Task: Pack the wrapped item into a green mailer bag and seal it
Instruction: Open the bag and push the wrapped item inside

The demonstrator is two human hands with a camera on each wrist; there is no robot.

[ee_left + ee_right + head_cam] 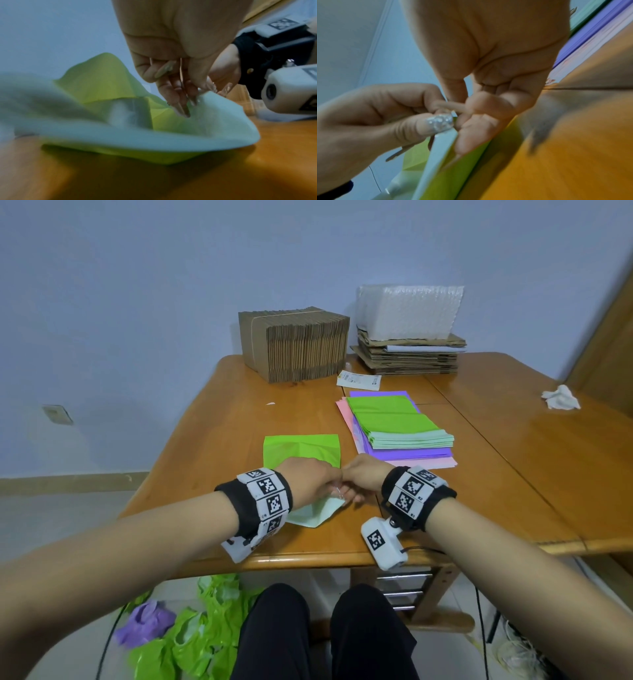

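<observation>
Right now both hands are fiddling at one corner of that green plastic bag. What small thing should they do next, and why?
Probably peel the strip along the flap's edge. Both the left hand and right hand pinch the near corner of the green plastic mailer bag, where its pale flap lifts off the wooden table. The flap is not yet folded shut.

Head overhead – wrists close (shared mailer [301, 450]).

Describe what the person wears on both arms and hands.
Both forearms are bare, with no sleeves. Each wrist carries a black band ringed with white square tiles printed with black-and-white coded markers. A white camera pod bearing its own marker hangs below the right wrist, with a thin black cable. The fingernails are long; one has silver glitter.
</observation>
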